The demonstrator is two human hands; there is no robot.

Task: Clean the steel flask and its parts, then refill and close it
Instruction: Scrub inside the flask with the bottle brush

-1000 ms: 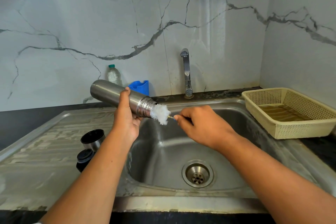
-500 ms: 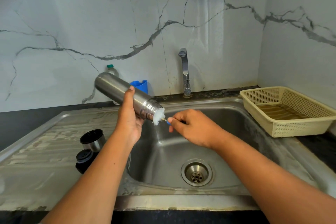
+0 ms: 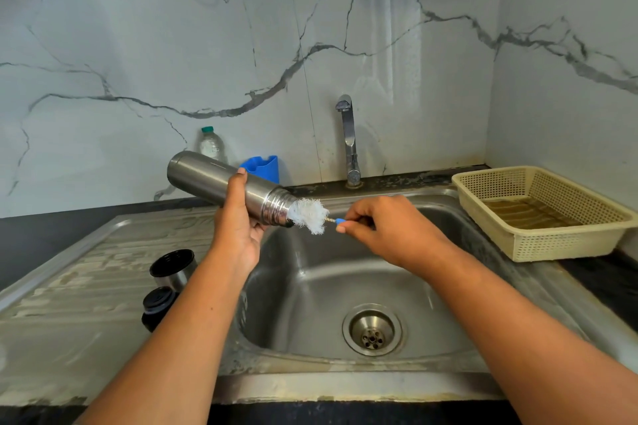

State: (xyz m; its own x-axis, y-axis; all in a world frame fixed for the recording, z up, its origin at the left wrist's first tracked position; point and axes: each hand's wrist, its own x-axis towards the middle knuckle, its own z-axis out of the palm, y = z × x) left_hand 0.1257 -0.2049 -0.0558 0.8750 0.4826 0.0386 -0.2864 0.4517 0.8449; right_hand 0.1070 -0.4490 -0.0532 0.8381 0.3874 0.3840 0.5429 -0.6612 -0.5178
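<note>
since a moment ago, white bristles (image 3: pixel 308 215) have slid back out of the flask (image 3: pixel 221 185) mouth. left hand (image 3: pixel 238 235) fingers wrap the flask, tilted mouth-down toward the right hand (image 3: pixel 386 228), whose fingers pinch the brush handle (image 3: pixel 340 220) along its axis, above the sink (image 3: pixel 345 286).

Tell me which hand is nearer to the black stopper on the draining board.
Left. The left hand grips the flask up above the black stopper; the right hand holds the brush over the basin, farther off.
</note>
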